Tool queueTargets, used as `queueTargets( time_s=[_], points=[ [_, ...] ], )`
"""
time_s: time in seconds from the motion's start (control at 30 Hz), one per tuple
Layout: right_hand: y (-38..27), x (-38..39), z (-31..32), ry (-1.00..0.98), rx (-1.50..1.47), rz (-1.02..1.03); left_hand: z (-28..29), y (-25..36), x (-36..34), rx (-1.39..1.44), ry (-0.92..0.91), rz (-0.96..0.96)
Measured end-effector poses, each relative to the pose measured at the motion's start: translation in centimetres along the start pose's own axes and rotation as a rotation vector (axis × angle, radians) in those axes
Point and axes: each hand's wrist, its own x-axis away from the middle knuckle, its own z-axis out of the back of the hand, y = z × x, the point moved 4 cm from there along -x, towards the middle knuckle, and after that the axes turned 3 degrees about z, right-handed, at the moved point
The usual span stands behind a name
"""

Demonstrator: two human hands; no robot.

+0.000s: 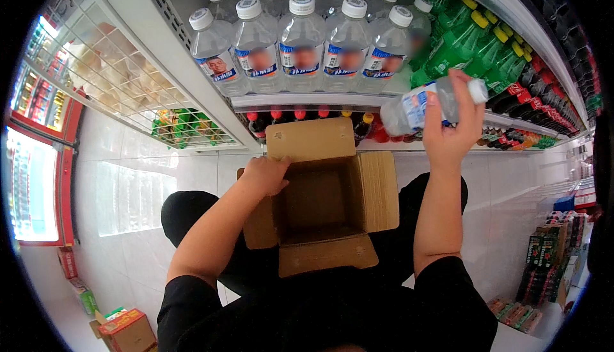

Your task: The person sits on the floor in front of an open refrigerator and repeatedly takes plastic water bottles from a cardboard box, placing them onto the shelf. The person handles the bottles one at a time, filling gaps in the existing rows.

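An open cardboard box (381, 192) stands between my knees, its flaps folded outward and its bottom visible. My left hand (265, 176) grips the box at its far left corner, the fingertips partly hidden over the edge. In my right hand (453, 118) is a clear plastic bottle (400, 114) with a white cap and a blue-and-white label. I hold it tilted nearly on its side, cap to the right, in front of the shelf's right part. Several matching bottles (301, 38) stand upright in rows on the shelf ahead.
Green bottles with yellow caps (451, 54) fill the shelf to the right, with dark red-labelled bottles (515, 99) beyond. A lower shelf holds red-capped bottles (276, 119). A white wire rack (121, 89) stands left. Drink packs (543, 262) and a small carton (131, 333) sit on the floor.
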Motion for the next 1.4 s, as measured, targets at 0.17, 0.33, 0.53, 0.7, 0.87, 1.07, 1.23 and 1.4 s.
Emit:
queueTargets(
  time_s=[0.17, 0.33, 0.53, 0.7, 0.87, 1.07, 1.23, 1.4],
  points=[
    [-2.9, 4.0, -4.3, -0.521, -0.204, -0.147, -0.4, -0.3, -0.3, -0.039, 0.028, -0.011],
    [-7.4, 13.0, -9.3, -1.006, -0.265, -0.149, -0.3, 0.7, -0.7, -0.107, 0.032, 0.004],
    [-8.0, 23.0, -14.9, -1.412, -0.299, -0.299, -1.0, 0.6, -1.2, -0.128, 0.052, 0.042],
    [-8.7, 30.1, -18.3, -1.592, -0.077, -0.210, -1.6, 0.1, -0.9, -0.122, 0.103, 0.029],
    [-5.4, 38.7, -21.1, -1.821, 0.113, -0.382, -1.4, 0.5, -0.8, -0.126, 0.124, 0.019],
    [-2.2, 44.7, -22.4, -1.835, 0.253, -0.710, -0.8, 1.1, -1.0, -0.133, 0.074, 0.021],
    [-1.7, 44.5, -21.6, -1.692, 0.212, -0.872, -1.4, 0.5, -0.5, -0.140, 0.069, 0.045],
    [-0.1, 48.0, -22.0, -1.705, 0.269, -0.773, -1.0, 0.8, -0.9, -0.119, 0.040, 0.050]
  ],
)
